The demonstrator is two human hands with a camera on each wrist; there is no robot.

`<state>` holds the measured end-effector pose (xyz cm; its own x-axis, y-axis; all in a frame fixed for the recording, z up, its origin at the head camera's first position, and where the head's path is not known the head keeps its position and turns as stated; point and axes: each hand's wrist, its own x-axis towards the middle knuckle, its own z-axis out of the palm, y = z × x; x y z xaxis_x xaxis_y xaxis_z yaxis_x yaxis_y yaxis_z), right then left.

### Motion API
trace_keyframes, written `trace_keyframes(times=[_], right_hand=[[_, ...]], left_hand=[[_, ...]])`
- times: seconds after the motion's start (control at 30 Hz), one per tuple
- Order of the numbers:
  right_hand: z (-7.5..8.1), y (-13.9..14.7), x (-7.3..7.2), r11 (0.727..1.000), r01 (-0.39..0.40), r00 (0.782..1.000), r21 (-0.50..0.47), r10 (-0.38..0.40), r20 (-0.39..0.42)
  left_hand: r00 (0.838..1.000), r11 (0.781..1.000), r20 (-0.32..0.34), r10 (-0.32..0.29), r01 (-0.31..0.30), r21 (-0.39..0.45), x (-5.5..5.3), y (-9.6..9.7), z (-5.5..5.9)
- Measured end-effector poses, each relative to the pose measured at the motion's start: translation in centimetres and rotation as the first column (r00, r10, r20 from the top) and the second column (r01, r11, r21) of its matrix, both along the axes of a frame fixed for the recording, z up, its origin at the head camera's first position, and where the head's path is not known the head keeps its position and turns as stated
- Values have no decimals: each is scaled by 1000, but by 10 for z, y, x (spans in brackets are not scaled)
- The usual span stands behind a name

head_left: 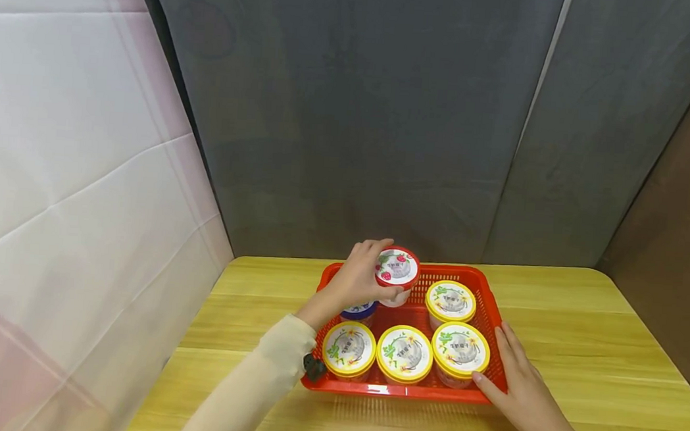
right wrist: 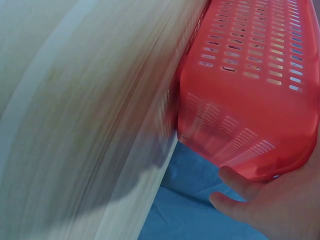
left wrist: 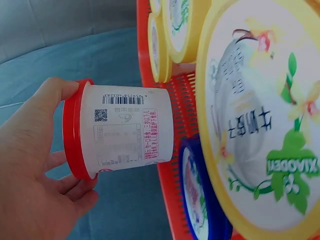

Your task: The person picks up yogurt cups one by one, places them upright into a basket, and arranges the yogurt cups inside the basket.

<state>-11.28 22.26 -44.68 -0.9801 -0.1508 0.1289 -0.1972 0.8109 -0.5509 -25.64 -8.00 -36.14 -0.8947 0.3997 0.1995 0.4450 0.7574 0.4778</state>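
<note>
My left hand (head_left: 367, 269) holds a white paper tub (left wrist: 130, 125) with a red lid by the lid, over the back of a red plastic basket (head_left: 405, 392). Strawberries decorate the lid (head_left: 398, 266). In the left wrist view the tub's side shows a barcode, and its base points toward the basket. Several yellow-lidded tubs (head_left: 404, 353) stand in the basket along the front and right. A blue-lidded tub (left wrist: 195, 187) sits at the left, partly hidden by my left hand. My right hand (head_left: 526, 391) holds the basket's front right corner, thumb over the rim and fingers outside.
The basket stands on a wood-grain table (head_left: 586, 349). Behind the table rises a dark grey panel (head_left: 356, 124). White fabric (head_left: 75, 159) hangs at the left, and a brown panel (head_left: 676, 229) stands at the right.
</note>
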Motion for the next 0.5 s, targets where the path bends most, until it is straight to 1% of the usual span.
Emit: trace_keyframes(times=[0.13, 0.3, 0.5], right_hand=[[-1, -1, 0, 1000, -2, 1000, 2, 2, -7], [-1, -1, 0, 1000, 0, 1000, 2, 0, -8], [-1, -2, 0, 1000, 2, 1000, 5, -2, 1]], left_hand=[[1000, 1000, 20, -11, 11, -5, -1, 2, -4], [999, 1000, 14, -30, 30, -1, -2, 5, -8], [999, 999, 12, -33, 33, 9, -2, 8, -9]])
